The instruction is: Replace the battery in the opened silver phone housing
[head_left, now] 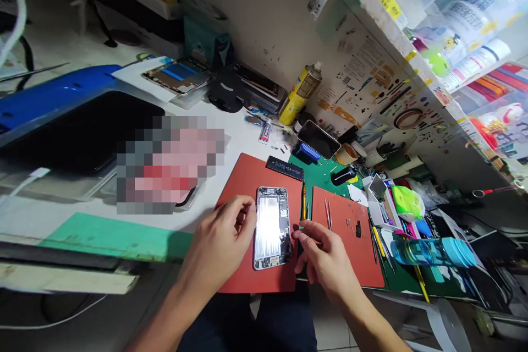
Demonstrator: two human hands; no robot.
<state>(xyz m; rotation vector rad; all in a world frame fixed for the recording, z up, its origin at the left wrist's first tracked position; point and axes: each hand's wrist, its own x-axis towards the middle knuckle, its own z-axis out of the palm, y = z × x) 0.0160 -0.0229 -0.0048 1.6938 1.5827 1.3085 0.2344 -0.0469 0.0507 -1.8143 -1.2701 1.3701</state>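
Note:
An opened smartphone (272, 228) lies on the red mat (237, 176), its inside facing up. Bright light glares off the metal of its battery bay, and circuit parts show along its right side and ends. At the phone's left edge is my left hand (223, 242), thumb and fingers pinched together; whatever they hold is hidden. My right hand (325, 253) hovers by the phone's right edge, fingers bent and slightly apart, with nothing visible in them. Above the phone lies a flat black battery (284, 168). A yellow-handled screwdriver (304, 201) lies just right of the phone.
Tweezers (328, 214) and small parts lie on a second red mat (346, 242). Farther right are a white organizer box (381, 203) and a blue bottle (433, 252). A yellow spray can (301, 93) stands behind. A large dark-screened device (86, 132) lies left, under an overhanging shelf's far side.

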